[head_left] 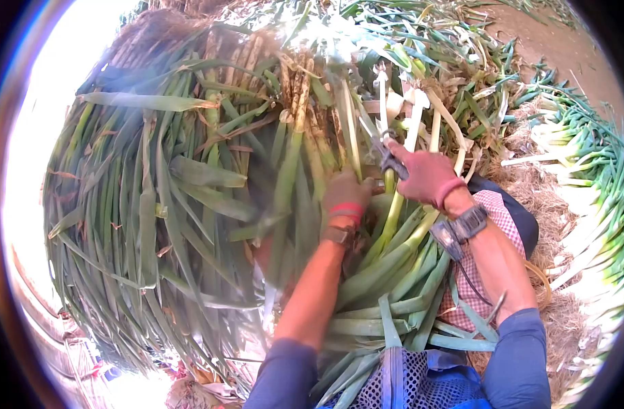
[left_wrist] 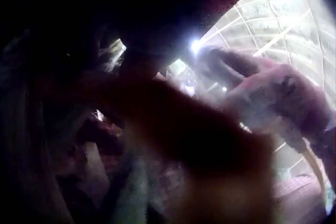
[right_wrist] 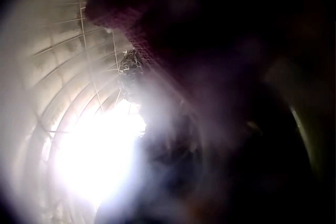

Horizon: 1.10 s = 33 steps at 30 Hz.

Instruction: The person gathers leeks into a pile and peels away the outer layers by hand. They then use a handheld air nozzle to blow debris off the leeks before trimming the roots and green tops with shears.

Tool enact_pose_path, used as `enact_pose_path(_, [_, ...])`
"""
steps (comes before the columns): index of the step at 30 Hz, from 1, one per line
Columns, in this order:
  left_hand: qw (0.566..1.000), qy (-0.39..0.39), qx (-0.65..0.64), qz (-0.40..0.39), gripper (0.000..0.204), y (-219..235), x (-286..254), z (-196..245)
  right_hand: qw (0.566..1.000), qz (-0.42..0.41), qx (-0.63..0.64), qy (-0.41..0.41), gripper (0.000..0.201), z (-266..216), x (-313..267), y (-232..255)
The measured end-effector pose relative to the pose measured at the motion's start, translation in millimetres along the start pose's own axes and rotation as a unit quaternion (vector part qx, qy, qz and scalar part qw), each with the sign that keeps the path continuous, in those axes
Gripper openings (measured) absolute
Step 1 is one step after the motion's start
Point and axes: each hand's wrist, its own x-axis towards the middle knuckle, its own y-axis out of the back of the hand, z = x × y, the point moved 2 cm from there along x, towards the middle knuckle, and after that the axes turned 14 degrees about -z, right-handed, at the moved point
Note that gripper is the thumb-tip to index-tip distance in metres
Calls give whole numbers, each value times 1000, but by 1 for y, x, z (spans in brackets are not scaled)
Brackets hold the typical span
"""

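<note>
In the head view my left hand (head_left: pixel 347 193), in a reddish glove, has its fingers curled round a pale leek stalk (head_left: pixel 351 129). To its right, my gloved right hand (head_left: pixel 428 174) grips a small dark tool (head_left: pixel 391 162); the forefinger lies along its upper end. White leek stalks (head_left: pixel 413 126) rise beside the tool, their green leaves (head_left: pixel 387 273) spreading below, between my forearms. Whether the tool touches a stalk I cannot tell. Both wrist views are dark and blurred, and what the fingers hold cannot be made out there.
A large heap of leeks (head_left: pixel 141 198) fills the left side. Loose leaves and trimmings (head_left: pixel 475 88) lie at the top right. More leeks (head_left: pixel 598 225) lie in a row along the right, beside dry roots (head_left: pixel 543 198). A checked cloth (head_left: pixel 462 300) is under my right forearm.
</note>
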Motion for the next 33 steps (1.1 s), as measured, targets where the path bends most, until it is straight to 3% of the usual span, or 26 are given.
enact_pose_path(2, [998, 18, 53, -16, 46, 2, 11, 5, 998, -59, -5, -5, 82, -1, -18, -1])
enact_pose_path(5, [995, 37, 71, -58, 36, 6, 23, 8, 998, -55, -18, 10, 81, 12, -40, -19])
enact_pose_path(8, [997, -10, 39, -59, 31, 23, 24, 1, 998, -58, 5, 14, 82, 23, -62, -29])
enact_pose_path(10, [976, -10, -162, -146, 30, 31, 21, -6, 998, -62, 6, 19, 84, 26, -71, -34])
enact_pose_path(11, [976, -9, -160, -146, 30, 37, 19, -7, 998, -61, 8, 20, 84, 28, -73, -35])
enact_pose_path(13, [923, 13, -318, -215, 28, 42, 15, -12, 999, -14, 25, 34, 83, 31, -77, -36])
enact_pose_path(14, [924, 12, -315, -215, 28, 46, 12, -13, 999, -12, 27, 35, 83, 31, -79, -35])
enact_pose_path(16, [884, 8, -387, -263, 22, 48, 6, -12, 998, 12, 38, 49, 83, 31, -84, -31])
enact_pose_path(20, [884, -4, -398, -246, 20, 31, 14, -18, 998, 23, 30, 49, 83, 28, -99, -26])
enact_pose_path(22, [948, -24, -258, -183, 21, 32, 19, -10, 997, -35, 55, 34, 83, 25, -110, -20])
enact_pose_path(26, [980, -46, -158, -116, 20, 47, 25, 10, 997, -39, 28, 55, 82, 31, -127, -34])
enact_pose_path(27, [980, -47, -156, -117, 20, 51, 28, 14, 997, -38, 30, 54, 82, 32, -131, -35])
enact_pose_path(29, [932, -57, -333, -129, 22, 66, 28, 27, 997, -42, 13, 69, 83, 31, -136, -37])
enact_pose_path(30, [921, -94, -360, -117, 26, 81, 19, 46, 997, -41, 15, 70, 83, 30, -138, -37])
enact_pose_path(33, [902, -100, -403, -113, 27, 114, 21, 70, 996, -59, 16, 68, 85, 27, -144, -32])
